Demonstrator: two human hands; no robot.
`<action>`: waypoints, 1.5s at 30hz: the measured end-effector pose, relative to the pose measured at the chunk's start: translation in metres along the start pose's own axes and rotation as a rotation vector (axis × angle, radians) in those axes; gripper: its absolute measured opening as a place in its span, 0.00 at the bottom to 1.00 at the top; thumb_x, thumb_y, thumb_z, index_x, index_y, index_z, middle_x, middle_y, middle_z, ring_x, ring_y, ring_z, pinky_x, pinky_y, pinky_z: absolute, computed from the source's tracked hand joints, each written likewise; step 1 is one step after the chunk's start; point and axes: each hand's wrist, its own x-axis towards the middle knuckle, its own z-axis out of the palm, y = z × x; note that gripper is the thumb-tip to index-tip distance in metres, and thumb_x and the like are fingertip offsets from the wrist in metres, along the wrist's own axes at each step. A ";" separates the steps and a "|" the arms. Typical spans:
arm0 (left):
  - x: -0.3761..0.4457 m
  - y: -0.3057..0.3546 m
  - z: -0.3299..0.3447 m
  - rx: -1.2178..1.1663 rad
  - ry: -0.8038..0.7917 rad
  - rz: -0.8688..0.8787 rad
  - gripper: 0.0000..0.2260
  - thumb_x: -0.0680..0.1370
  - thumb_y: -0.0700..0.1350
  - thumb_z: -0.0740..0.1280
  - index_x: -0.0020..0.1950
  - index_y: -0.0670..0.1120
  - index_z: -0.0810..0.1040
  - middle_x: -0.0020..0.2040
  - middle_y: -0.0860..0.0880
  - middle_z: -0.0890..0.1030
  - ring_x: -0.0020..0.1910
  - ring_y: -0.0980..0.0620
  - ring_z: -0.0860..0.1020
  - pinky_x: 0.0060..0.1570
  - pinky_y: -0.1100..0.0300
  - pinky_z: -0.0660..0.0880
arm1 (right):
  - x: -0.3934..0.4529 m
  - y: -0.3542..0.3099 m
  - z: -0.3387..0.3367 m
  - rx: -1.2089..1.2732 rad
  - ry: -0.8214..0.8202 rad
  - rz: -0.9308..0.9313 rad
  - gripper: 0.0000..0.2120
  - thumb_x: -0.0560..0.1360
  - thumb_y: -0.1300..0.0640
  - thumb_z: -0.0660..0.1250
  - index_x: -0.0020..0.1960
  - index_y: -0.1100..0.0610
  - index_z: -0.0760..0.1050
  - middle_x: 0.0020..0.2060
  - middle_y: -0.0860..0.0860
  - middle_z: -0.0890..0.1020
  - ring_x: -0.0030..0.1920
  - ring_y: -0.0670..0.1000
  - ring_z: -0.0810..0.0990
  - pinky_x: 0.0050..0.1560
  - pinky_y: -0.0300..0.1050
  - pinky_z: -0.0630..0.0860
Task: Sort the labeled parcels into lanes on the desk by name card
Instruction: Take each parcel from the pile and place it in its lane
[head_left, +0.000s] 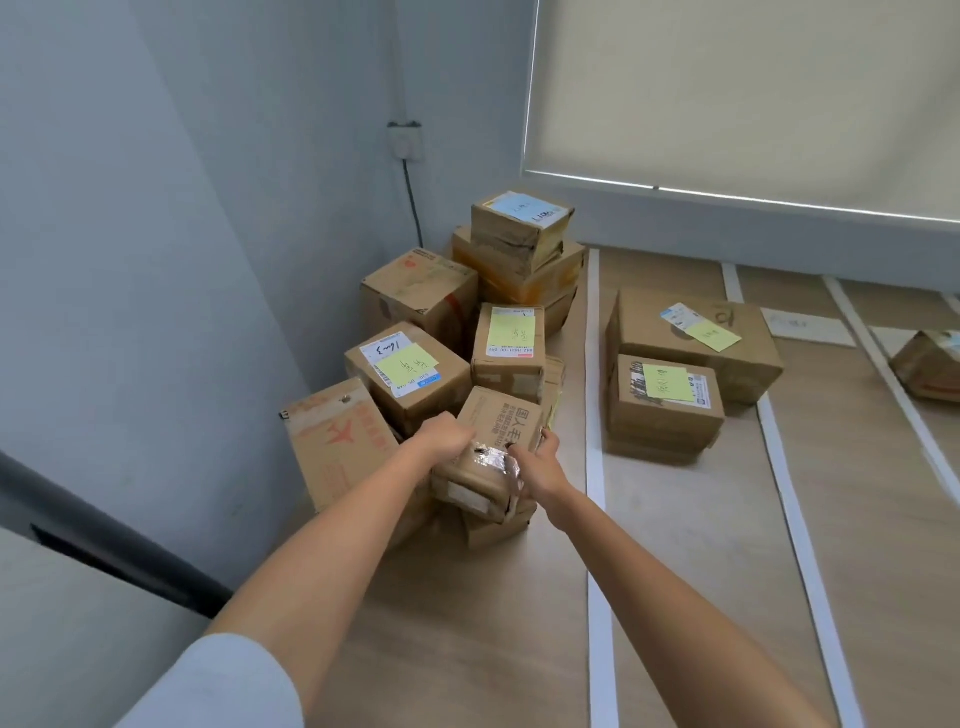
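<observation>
Both hands are out in front of me, clamped on one small brown cardboard parcel with clear tape across its near end (485, 457). Left hand (447, 434) grips the parcel's left edge, fingers curled over it; right hand (537, 462) holds the right edge, thumb on the top face and fingers wrapped round the side. That parcel sits tilted at the near end of the pile, on top of another flat brown box (498, 527).

At 12 o'clock from the held parcel stands an upright brown box with a yellow sticky note (510, 343). At 11 o'clock lies a brown box with a white shipping label and a yellow note (408, 371). At 9 o'clock a flat brown carton with a red aeroplane print (337, 441) leans towards the grey wall (156, 260). Farther back, at 12 o'clock, a small box with a pale blue label (522, 228) tops a stack in the corner.

White tape strips (595, 467) divide the light wooden desk (519, 623) into lanes. At 2 o'clock, in the next lane, a small brown box with a yellow note (665, 405) touches a larger brown box with a yellow note (696, 338) behind it.
</observation>
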 end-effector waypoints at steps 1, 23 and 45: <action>-0.001 0.003 0.000 0.010 -0.004 0.016 0.15 0.81 0.49 0.56 0.62 0.42 0.72 0.59 0.44 0.77 0.50 0.51 0.75 0.44 0.60 0.71 | 0.000 -0.001 -0.004 -0.001 0.000 0.007 0.28 0.80 0.54 0.57 0.74 0.52 0.45 0.69 0.54 0.68 0.66 0.55 0.70 0.66 0.52 0.70; -0.035 0.170 0.084 -0.367 -0.152 0.192 0.05 0.81 0.49 0.55 0.52 0.49 0.67 0.39 0.45 0.80 0.34 0.48 0.83 0.30 0.60 0.78 | -0.055 -0.019 -0.198 0.138 0.346 -0.101 0.27 0.75 0.53 0.65 0.69 0.46 0.57 0.55 0.48 0.72 0.51 0.49 0.73 0.47 0.47 0.73; -0.023 0.139 0.049 -0.621 -0.209 0.142 0.10 0.81 0.51 0.56 0.58 0.48 0.70 0.57 0.44 0.73 0.53 0.44 0.74 0.35 0.54 0.77 | -0.025 -0.026 -0.198 0.482 0.351 0.056 0.21 0.77 0.42 0.52 0.57 0.54 0.74 0.49 0.56 0.81 0.46 0.54 0.79 0.42 0.46 0.75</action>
